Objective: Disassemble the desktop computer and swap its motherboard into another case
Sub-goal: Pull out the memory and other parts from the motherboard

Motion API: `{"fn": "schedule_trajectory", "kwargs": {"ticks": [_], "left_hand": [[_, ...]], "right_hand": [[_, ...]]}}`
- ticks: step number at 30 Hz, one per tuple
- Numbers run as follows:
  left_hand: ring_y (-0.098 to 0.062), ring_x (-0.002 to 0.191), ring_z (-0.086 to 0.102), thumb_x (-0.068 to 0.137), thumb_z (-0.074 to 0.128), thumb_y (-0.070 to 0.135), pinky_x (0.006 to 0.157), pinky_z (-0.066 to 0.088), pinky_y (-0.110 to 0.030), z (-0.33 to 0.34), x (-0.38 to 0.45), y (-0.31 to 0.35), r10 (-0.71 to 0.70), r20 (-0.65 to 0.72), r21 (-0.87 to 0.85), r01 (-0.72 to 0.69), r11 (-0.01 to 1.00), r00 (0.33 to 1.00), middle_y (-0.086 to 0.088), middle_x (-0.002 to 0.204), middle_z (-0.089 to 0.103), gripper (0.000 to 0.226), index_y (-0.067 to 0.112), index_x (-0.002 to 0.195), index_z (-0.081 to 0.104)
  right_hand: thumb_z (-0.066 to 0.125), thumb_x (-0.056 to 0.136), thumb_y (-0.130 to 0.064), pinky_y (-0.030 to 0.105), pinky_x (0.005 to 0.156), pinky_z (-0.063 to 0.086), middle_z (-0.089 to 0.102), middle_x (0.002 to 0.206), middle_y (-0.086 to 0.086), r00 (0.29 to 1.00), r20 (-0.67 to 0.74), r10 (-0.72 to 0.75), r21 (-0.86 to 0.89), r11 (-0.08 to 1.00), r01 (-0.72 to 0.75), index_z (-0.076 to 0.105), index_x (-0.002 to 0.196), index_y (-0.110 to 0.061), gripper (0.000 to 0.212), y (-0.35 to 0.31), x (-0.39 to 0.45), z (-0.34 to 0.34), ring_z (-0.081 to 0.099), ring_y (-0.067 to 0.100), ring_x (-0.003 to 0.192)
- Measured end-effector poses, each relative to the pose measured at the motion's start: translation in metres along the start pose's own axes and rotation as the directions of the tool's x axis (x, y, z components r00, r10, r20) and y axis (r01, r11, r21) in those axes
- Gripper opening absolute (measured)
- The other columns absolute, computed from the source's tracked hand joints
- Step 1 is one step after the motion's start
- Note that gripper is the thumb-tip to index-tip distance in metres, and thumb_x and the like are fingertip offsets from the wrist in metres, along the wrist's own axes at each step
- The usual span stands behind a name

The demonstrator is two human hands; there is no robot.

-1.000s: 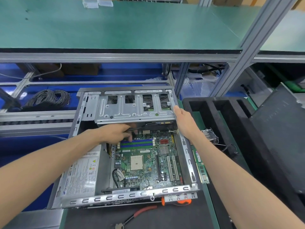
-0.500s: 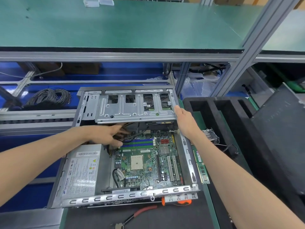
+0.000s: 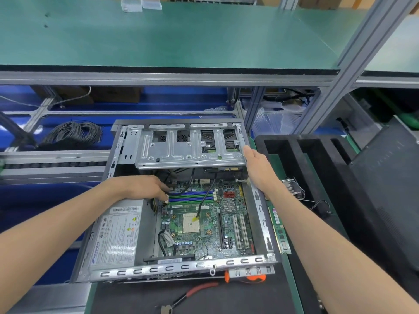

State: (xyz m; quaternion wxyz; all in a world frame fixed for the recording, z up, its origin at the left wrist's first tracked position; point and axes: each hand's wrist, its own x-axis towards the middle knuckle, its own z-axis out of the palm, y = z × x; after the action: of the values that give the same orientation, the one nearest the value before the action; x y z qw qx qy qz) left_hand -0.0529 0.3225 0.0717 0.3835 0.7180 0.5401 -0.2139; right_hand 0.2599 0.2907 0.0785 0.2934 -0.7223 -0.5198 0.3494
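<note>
The green motherboard point(image 3: 204, 223) sits flat inside the open computer case point(image 3: 260, 223), right in front of me on the dark mat point(image 3: 226, 300). My left hand point(image 3: 145, 188) reaches in at the board's far left corner, and my fingertips pinch a small plug there (I cannot tell just what it is). My right hand point(image 3: 256, 164) grips the right edge of the gray metal drive tray point(image 3: 190, 148), which is tilted up over the board. A silver power box point(image 3: 115, 236) sits left of the board. Red pliers point(image 3: 192, 293) lie near me.
</note>
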Motion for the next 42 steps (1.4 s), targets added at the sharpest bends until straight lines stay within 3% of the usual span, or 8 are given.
{"fn": "schedule_trajectory", "kwargs": {"ticks": [3,7,15,24,30,34,38,42], "left_hand": [[0.003,0.076,0.055,0.089,0.065,0.037,0.068,0.039,-0.015,0.001,0.009,-0.005,-0.065,-0.052,0.003,0.065,0.998,0.997,0.021,0.088,0.054,0.041,0.025,0.128,0.059],[-0.012,0.098,0.058,0.079,0.069,0.032,0.068,0.043,-0.024,0.001,0.019,-0.015,-0.127,-0.113,0.021,0.130,0.991,0.985,0.008,0.118,0.059,0.021,0.026,0.095,0.056],[-0.008,0.073,0.046,0.089,0.065,0.031,0.055,0.034,-0.024,0.000,0.016,0.001,-0.194,-0.052,0.124,0.199,0.972,0.980,0.006,0.088,0.047,0.019,0.022,0.088,0.048],[-0.015,0.072,0.046,0.090,0.053,0.016,0.063,0.044,-0.032,0.001,0.012,0.019,-0.192,0.007,0.285,0.182,0.941,0.981,-0.002,0.089,0.048,0.020,0.008,0.108,0.046],[-0.022,0.095,0.044,0.096,0.052,0.021,0.091,0.043,-0.037,0.007,0.012,0.022,-0.170,-0.138,0.262,0.202,0.944,0.976,-0.014,0.131,0.057,0.042,0.007,0.135,0.051],[-0.018,0.084,0.047,0.096,0.050,0.014,0.070,0.043,-0.031,0.002,0.008,0.028,-0.189,-0.063,0.270,0.200,0.942,0.980,-0.012,0.115,0.053,0.006,0.012,0.094,0.055],[-0.029,0.112,0.056,0.098,0.053,0.020,0.097,0.044,-0.037,0.004,0.005,0.028,-0.189,-0.105,0.215,0.208,0.954,0.976,-0.015,0.136,0.056,0.040,0.007,0.135,0.054],[-0.019,0.093,0.053,0.096,0.050,0.021,0.072,0.042,-0.032,-0.003,-0.001,0.029,-0.193,-0.049,0.201,0.199,0.959,0.980,-0.007,0.115,0.054,0.031,0.010,0.125,0.049]], "right_hand": [[0.021,0.106,-0.050,0.034,0.087,0.032,0.055,0.106,0.008,1.000,0.004,0.001,-0.004,1.000,-0.001,0.053,0.105,-0.017,0.046,0.000,0.000,0.000,0.051,0.022,0.098],[0.022,0.106,-0.050,0.033,0.090,0.031,0.053,0.107,0.005,1.000,0.003,-0.004,0.002,1.000,0.004,0.050,0.106,-0.021,0.041,0.000,-0.001,0.000,0.049,0.021,0.101],[0.022,0.106,-0.049,0.034,0.090,0.032,0.054,0.111,0.007,1.000,0.007,0.000,0.003,1.000,0.000,0.055,0.113,-0.016,0.047,-0.002,-0.003,-0.001,0.050,0.023,0.104],[0.020,0.106,-0.047,0.038,0.090,0.034,0.057,0.114,0.011,1.000,0.010,0.022,-0.007,1.000,-0.022,0.054,0.107,-0.014,0.048,-0.005,-0.003,-0.002,0.053,0.028,0.107],[0.019,0.107,-0.046,0.035,0.091,0.031,0.052,0.112,0.008,1.000,0.016,0.013,-0.020,1.000,-0.013,0.050,0.107,-0.017,0.042,-0.004,-0.003,-0.003,0.049,0.025,0.107],[0.019,0.107,-0.046,0.035,0.092,0.031,0.050,0.113,0.007,1.000,0.026,0.010,-0.005,1.000,-0.010,0.050,0.112,-0.018,0.043,-0.004,-0.003,-0.003,0.047,0.024,0.107],[0.019,0.107,-0.046,0.033,0.092,0.029,0.052,0.125,0.010,1.000,0.026,0.003,0.008,1.000,-0.003,0.054,0.129,-0.012,0.054,-0.004,-0.003,-0.003,0.043,0.020,0.106],[0.019,0.107,-0.048,0.033,0.094,0.028,0.052,0.140,0.013,1.000,0.025,0.000,-0.001,1.000,0.000,0.050,0.140,-0.010,0.059,-0.003,-0.003,-0.002,0.042,0.019,0.109]]}}
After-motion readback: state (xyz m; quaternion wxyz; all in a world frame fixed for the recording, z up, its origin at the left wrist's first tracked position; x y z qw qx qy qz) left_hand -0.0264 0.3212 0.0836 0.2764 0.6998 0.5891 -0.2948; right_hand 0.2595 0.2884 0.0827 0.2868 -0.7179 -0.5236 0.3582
